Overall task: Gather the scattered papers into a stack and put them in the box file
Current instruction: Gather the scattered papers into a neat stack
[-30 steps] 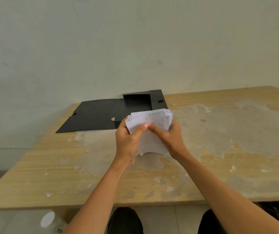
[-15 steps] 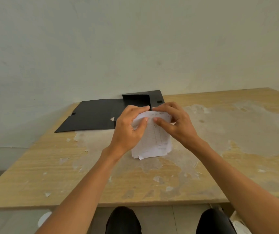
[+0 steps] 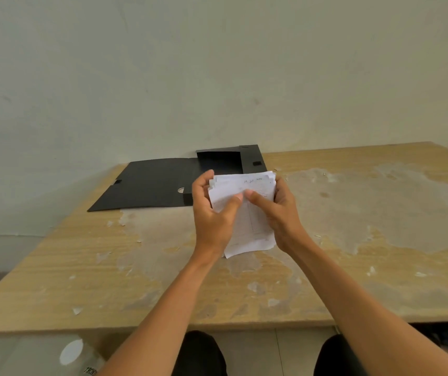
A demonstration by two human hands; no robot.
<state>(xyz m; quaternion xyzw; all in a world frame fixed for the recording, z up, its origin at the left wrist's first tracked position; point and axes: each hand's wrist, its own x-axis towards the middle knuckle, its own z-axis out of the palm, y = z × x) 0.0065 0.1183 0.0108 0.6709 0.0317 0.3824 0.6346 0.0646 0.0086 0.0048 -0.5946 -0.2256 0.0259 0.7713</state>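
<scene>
Papers in a white stack, held upright in the middle of the frame, just above the worn wooden table. Left hand wrapped round the left edge, thumb pressed on the front sheet. Right hand wrapped round the right edge, thumb pressed on the front too, thumb tips nearly touching. Black box file lying open behind the hands, upper middle of the frame, near the wall.

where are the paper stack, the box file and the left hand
paper stack (image 3: 255,229), head view, lower part of the front sheet
box file (image 3: 149,183), head view, its open flat lid
left hand (image 3: 212,213), head view, back of the hand
</scene>
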